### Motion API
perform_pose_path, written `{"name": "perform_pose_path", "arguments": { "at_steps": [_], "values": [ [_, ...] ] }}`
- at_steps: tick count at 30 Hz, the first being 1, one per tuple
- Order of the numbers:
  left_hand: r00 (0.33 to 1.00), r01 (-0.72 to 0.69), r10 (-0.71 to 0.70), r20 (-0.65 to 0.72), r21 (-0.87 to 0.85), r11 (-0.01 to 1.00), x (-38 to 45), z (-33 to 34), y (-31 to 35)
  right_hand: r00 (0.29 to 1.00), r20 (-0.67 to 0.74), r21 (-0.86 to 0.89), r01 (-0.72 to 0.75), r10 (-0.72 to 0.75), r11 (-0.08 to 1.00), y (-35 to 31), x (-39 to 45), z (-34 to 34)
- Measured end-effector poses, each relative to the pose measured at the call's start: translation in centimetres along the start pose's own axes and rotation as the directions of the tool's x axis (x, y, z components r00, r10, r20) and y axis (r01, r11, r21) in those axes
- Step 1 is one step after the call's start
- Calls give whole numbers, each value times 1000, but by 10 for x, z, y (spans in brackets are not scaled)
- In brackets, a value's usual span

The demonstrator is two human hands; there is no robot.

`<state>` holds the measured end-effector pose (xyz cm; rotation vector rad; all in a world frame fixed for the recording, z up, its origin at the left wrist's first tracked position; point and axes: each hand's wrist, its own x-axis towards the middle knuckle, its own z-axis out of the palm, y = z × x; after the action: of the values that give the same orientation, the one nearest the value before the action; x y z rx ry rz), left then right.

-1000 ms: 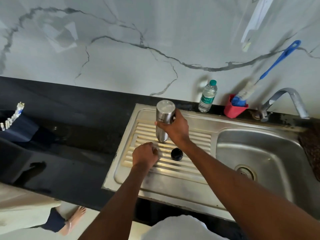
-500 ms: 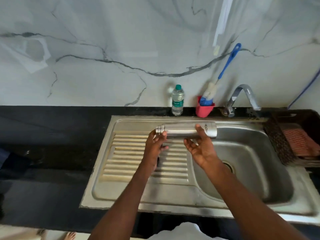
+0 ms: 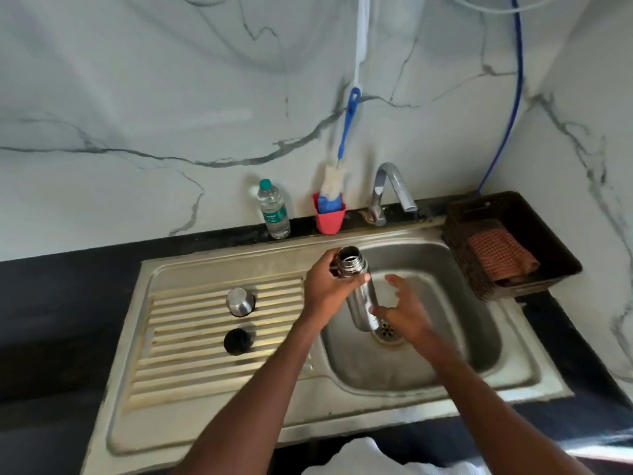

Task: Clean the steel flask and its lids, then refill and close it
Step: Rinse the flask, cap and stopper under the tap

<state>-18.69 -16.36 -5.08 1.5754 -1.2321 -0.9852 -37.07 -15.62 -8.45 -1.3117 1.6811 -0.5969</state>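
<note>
The steel flask (image 3: 359, 293) is uncapped and held nearly upright over the sink basin (image 3: 445, 337), its open threaded mouth pointing up. My left hand (image 3: 325, 286) grips it just below the neck. My right hand (image 3: 402, 310) is at its lower end with fingers spread; the thumb side touches the base. On the ribbed drainboard (image 3: 191, 354) to the left stand the steel cup lid (image 3: 240, 301) and, nearer me, the black inner lid (image 3: 237, 341).
A tap (image 3: 390, 190) rises behind the basin. Along the back wall stand a plastic water bottle (image 3: 273, 209) and a red cup (image 3: 329, 214) holding a blue-handled bottle brush (image 3: 346, 132). A dark basket (image 3: 513, 241) with a checked cloth sits at the right.
The flask went from standing on the drainboard, to lying level between both hands, to near upright over the basin. My view has swung right, and both lids now show on the drainboard.
</note>
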Motion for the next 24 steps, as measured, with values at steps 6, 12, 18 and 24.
{"name": "perform_pose_path", "arguments": {
  "at_steps": [6, 12, 18, 24],
  "values": [
    [993, -7, -4, 121, 89, 996, 26, 39, 25, 991, -81, -16, 109, -110, 994, -19, 13, -8],
    [875, 21, -27, 483, 19, 1000, 73, 58, 41, 973, -231, 45, 24, -13, 999, -21, 39, -38],
    [995, -18, -8, 102, 253, 967, 140, 90, 44, 981, -182, 84, -55, 70, 995, -16, 73, -47],
    [998, -57, 35, 52, 517, 854, 185, 115, 30, 989, -140, 25, -51, 54, 998, -25, 96, -42]
  ]
}}
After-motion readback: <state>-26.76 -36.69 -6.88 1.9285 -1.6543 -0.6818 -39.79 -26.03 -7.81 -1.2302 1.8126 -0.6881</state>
